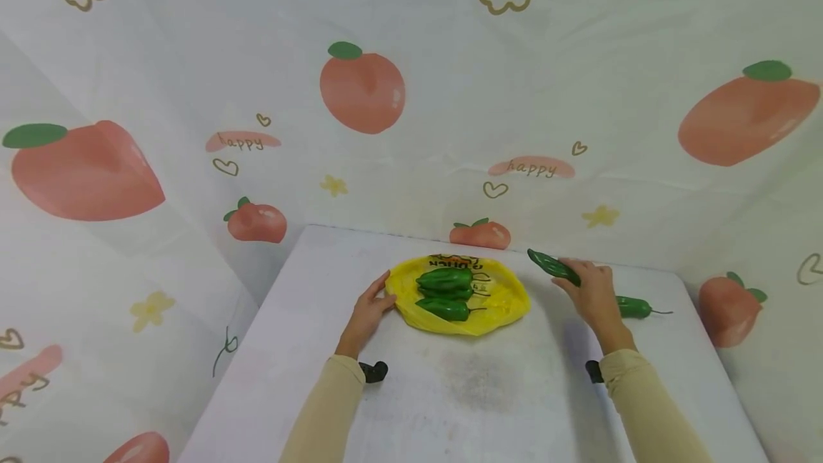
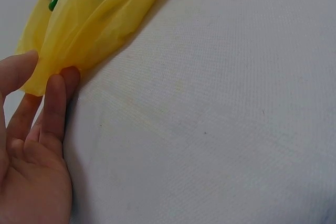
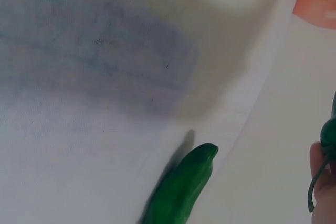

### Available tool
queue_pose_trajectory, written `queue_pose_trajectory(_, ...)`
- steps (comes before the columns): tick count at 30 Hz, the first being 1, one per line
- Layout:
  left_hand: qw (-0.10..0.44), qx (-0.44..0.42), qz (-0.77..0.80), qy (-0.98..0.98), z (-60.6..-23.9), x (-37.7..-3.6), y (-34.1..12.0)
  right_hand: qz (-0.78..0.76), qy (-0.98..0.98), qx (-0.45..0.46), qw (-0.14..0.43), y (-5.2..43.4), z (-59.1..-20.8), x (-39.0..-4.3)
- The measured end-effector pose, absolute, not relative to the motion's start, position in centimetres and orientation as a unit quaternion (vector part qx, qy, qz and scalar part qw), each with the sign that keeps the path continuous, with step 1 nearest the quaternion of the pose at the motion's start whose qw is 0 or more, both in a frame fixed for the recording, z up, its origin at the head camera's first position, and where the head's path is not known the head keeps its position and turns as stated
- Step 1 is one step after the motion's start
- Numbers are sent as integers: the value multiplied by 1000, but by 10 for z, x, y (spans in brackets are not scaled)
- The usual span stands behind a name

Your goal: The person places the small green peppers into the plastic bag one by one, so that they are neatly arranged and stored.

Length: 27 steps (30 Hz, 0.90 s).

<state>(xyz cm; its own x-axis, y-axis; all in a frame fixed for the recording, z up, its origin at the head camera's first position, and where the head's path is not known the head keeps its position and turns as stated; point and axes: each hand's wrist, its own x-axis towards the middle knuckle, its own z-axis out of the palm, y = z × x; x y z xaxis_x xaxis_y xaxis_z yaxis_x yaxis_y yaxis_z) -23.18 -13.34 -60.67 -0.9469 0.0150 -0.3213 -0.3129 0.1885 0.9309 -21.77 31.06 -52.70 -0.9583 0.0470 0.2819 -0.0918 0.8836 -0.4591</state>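
Note:
A yellow plastic bag (image 1: pixel 498 316) is spread on the table with several green chili peppers (image 1: pixel 445 281) lying on it. My left hand (image 1: pixel 368 314) holds the bag's left edge. In the left wrist view, its thumb and fingers (image 2: pixel 55 103) are at the gathered yellow edge. To the right of the bag, my right hand (image 1: pixel 593 295) grips another green chili pepper (image 1: pixel 551 265) above the table. The right wrist view catches only part of that hand and the pepper's stem. One more green pepper (image 1: pixel 633 307) lies on the table beyond my right wrist.
The white table (image 1: pixel 424 406) has a faint dark stain in front of the bag. A fruit-printed white sheet (image 1: pixel 424 170) hangs behind and at both sides of the table. Black straps (image 1: pixel 375 371) show at both wrists.

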Motion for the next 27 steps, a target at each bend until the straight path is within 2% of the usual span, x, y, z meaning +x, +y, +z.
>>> queue_pose_trajectory(11, 129, -92, 632, 759, -608, -232, -135, 247, -959, 28, 138, 296, -519, -210)
queue_pose_trajectory(21, 135, -94, 628, 760, -609, -231, -134, 247, -944, 107, 189, 282, -521, -209)
queue_pose_trajectory(27, 128, -91, 627, 763, -608, -232, -135, 249, -950, 93, 166, 270, -514, -208)
